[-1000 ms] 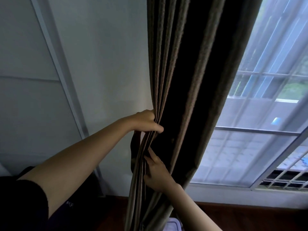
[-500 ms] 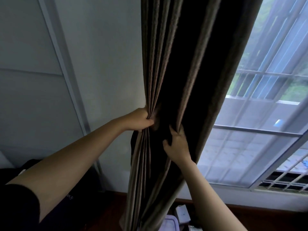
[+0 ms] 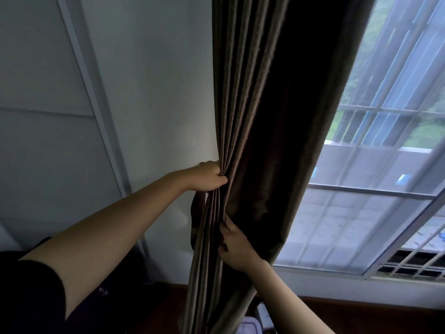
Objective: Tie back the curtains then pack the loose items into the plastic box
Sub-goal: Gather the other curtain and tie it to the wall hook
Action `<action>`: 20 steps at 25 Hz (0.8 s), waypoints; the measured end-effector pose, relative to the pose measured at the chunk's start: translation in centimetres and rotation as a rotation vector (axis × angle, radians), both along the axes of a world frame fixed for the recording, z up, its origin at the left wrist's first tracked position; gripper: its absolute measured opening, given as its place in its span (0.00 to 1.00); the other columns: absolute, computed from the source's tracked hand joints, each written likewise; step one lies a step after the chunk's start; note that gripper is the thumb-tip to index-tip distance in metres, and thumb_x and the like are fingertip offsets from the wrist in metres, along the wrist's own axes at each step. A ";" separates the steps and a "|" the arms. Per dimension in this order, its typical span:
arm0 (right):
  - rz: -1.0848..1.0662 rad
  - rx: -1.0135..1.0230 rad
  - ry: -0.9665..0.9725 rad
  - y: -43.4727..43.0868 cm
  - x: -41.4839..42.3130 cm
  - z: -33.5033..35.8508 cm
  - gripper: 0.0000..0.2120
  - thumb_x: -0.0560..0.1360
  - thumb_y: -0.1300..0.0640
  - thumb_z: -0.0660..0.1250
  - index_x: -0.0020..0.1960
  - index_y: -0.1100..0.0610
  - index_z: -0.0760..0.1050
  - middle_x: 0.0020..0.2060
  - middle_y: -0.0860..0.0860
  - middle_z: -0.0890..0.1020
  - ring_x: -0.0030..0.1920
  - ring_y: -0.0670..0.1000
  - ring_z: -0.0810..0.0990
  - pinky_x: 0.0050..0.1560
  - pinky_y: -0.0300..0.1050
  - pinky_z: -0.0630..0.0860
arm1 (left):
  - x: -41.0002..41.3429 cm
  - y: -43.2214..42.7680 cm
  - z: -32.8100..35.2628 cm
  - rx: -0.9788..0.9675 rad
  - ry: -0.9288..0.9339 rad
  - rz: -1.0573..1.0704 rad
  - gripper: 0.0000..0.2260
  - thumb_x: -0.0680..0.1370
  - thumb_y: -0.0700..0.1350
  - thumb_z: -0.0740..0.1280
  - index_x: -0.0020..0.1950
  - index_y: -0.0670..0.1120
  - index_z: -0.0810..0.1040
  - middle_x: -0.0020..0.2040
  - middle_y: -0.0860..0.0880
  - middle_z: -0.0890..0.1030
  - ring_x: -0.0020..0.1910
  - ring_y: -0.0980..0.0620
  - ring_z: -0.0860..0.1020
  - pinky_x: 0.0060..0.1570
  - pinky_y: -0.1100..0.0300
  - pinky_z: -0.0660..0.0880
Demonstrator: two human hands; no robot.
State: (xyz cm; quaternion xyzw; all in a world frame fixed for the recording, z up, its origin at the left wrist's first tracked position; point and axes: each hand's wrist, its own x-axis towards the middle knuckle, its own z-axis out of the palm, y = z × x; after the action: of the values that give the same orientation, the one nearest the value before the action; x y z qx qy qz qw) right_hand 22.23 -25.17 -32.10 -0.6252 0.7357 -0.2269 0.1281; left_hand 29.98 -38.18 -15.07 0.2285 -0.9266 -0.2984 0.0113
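Observation:
A dark brown curtain (image 3: 265,116) hangs gathered beside the window. My left hand (image 3: 209,177) is clenched around its bunched left folds at mid height. A dark tie-back strap (image 3: 196,213) hangs in a loop just below that hand, behind the folds. My right hand (image 3: 234,247) is lower, fingers pinching folds of the curtain from the right. At the bottom edge, a corner of a pale plastic box (image 3: 248,327) peeks out beneath the curtain, mostly hidden.
A white wall (image 3: 156,92) with a vertical trim strip (image 3: 96,112) lies to the left. A window with bars and sheer netting (image 3: 373,189) fills the right. Dark wooden floor (image 3: 361,314) runs below the sill. Small items (image 3: 263,314) lie by the box.
My right hand has dropped from mid height beside my left hand to a lower spot on the folds. My left hand keeps its hold on the bunched curtain.

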 end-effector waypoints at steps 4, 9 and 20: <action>-0.001 -0.003 -0.005 0.0 0.3 0.3 0.32 0.73 0.59 0.59 0.75 0.59 0.57 0.78 0.52 0.46 0.73 0.55 0.60 0.72 0.46 0.62 | -0.3 0.0 -0.1 -0.031 -0.035 -0.035 0.11 0.76 0.48 0.58 0.54 0.44 0.72 0.52 0.38 0.80 0.50 0.44 0.78 0.63 0.52 0.66; -0.026 0.079 0.038 0.2 0.6 1.2 0.30 0.75 0.57 0.60 0.75 0.58 0.57 0.77 0.53 0.50 0.74 0.56 0.57 0.74 0.46 0.56 | -0.9 1.3 -0.8 -0.074 0.105 0.005 0.11 0.71 0.55 0.66 0.47 0.49 0.74 0.44 0.50 0.80 0.45 0.52 0.77 0.58 0.52 0.69; -0.873 -0.550 -0.317 5.0 -6.4 8.9 0.42 0.69 0.58 0.71 0.74 0.50 0.48 0.66 0.61 0.72 0.62 0.64 0.74 0.56 0.54 0.71 | 0.5 0.7 -1.7 0.013 0.228 0.005 0.07 0.75 0.40 0.62 0.39 0.50 0.70 0.39 0.48 0.76 0.46 0.48 0.73 0.50 0.58 0.66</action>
State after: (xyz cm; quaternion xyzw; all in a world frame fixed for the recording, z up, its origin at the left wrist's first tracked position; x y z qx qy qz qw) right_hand 15.78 -20.16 -23.24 -0.2297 0.8123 -0.5349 -0.0370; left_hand 30.47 -37.44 -16.81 0.1952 -0.9169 -0.3283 0.1161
